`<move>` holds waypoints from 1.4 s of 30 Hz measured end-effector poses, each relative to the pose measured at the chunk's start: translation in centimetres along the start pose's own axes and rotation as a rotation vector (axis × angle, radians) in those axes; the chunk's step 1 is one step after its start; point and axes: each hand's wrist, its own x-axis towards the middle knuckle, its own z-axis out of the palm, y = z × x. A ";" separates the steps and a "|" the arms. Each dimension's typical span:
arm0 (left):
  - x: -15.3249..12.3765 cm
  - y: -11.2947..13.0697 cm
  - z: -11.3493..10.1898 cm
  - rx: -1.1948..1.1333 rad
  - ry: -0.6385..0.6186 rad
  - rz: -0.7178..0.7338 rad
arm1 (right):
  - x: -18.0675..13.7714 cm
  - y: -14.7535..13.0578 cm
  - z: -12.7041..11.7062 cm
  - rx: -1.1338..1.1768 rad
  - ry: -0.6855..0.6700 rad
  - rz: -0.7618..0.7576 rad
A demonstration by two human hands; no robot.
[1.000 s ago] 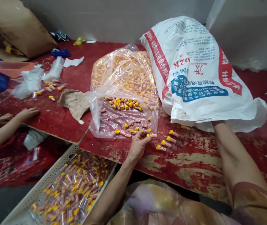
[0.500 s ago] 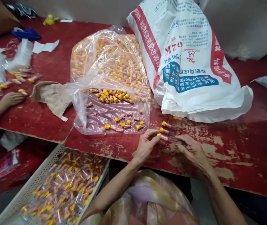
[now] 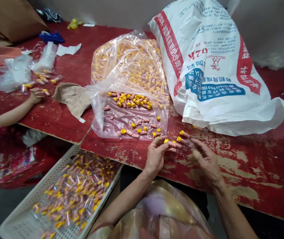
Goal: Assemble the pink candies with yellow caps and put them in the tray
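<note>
My left hand and my right hand meet over the worn red table, both pinched on a clear tube with a yellow cap packed with pink candies. Two more capped tubes lie just beyond my fingers. Right behind them a clear plastic bag lies open, spilling several yellow-capped tubes. A big white woven sack with red and blue print rests at the right of that bag.
A white perforated tray full of filled tubes sits below the table edge at the left. Another person's hand rests on the left table beside loose tubes and plastic bags. A beige cloth lies nearby.
My right hand came out from under the white sack and joined my left hand at the tube. The tube is now lifted off the table between both hands.
</note>
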 end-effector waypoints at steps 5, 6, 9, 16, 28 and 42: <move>-0.6 0.4 0.5 -0.073 -0.072 -0.117 | 0.7 -1.4 1.2 0.474 0.123 0.087; -0.7 0.4 0.6 -0.070 -0.077 -0.139 | 0.8 -1.6 1.8 0.525 0.161 0.067; -1.1 0.0 0.9 -0.060 -0.050 -0.173 | 1.0 -1.8 3.8 0.588 0.263 -0.001; -1.4 -1.1 0.4 0.000 0.011 -0.061 | 0.1 -0.3 4.8 0.427 0.099 0.127; -0.8 0.1 1.2 0.667 -0.301 0.285 | -0.7 1.8 3.3 -0.258 0.113 -0.223; 17.5 8.5 -0.7 2.035 0.077 0.666 | 4.0 7.7 -5.4 -0.821 0.581 -0.167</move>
